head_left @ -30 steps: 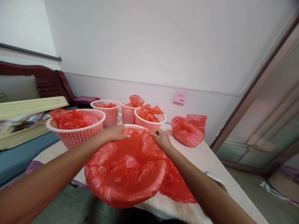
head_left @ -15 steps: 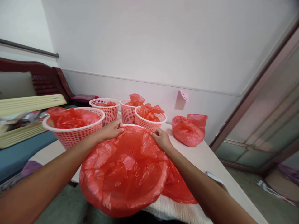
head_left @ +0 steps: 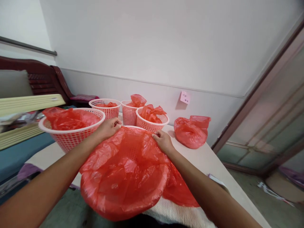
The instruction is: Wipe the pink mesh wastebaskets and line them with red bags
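A red plastic bag (head_left: 129,177) lines a basket in front of me, its near part folded over the rim. At the far side a strip of the basket's white rim (head_left: 134,127) shows. My left hand (head_left: 109,128) is closed, fingers curled at the bag's far left edge. At the far right edge, my right hand (head_left: 163,141) pinches the bag between thumb and fingers. The bag's film is stretched between both hands. More red plastic film (head_left: 180,190) lies under my right forearm.
Pink perforated baskets with red bags stand around: one at left (head_left: 71,139), one behind it (head_left: 109,110), two more at the back (head_left: 129,115) (head_left: 152,125). A bunched red bag (head_left: 191,133) sits on the white table (head_left: 213,171). A pink note (head_left: 185,97) is on the wall.
My left hand has shifted slightly left along the bag's far edge, its fingers now a little higher. The right hand keeps its hold. The view has turned slightly.
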Motion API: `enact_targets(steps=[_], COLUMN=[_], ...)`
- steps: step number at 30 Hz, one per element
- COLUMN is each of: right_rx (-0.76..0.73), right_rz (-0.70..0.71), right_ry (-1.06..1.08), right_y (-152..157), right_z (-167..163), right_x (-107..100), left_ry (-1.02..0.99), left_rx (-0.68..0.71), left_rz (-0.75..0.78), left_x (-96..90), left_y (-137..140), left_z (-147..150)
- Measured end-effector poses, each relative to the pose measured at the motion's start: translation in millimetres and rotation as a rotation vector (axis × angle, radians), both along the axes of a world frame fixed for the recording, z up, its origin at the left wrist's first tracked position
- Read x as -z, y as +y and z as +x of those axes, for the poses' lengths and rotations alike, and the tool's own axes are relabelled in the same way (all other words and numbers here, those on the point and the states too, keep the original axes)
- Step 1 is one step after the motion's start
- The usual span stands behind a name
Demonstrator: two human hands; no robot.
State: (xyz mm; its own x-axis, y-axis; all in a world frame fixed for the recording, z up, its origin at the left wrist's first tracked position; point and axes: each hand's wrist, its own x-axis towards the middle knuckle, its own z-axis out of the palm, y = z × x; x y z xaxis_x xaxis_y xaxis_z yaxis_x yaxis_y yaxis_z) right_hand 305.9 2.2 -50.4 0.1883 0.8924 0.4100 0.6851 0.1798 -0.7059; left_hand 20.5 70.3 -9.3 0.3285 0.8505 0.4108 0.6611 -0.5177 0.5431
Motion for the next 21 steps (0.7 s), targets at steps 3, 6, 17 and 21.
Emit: enact_targets(steps=[3, 6, 17, 21], right_rx=[-0.001, -0.004, -0.014, -0.018], right_rz=[0.001, 0.008, -0.034, -0.035], right_ry=[-0.008, -0.019, 0.031, 0.074], right_y=[-0.4, -1.1, 4.2, 8.5], right_z=[-1.4, -3.6, -6.9, -7.8], right_x=[-2.3, -6.1, -7.6, -9.0], left_ry=[0.118, 0.193, 0.181, 0.072], left_rx=[-0.052, -0.139, -0.237, -0.235], left_rz=[0.065, 0.12, 0.117, 0.061], left_x=[1.1, -0.3, 4.6, 5.2], left_y=[-2.8, -7.1, -6.4, -3.2], left_z=[0.4, 1.5, -2.7, -3.5])
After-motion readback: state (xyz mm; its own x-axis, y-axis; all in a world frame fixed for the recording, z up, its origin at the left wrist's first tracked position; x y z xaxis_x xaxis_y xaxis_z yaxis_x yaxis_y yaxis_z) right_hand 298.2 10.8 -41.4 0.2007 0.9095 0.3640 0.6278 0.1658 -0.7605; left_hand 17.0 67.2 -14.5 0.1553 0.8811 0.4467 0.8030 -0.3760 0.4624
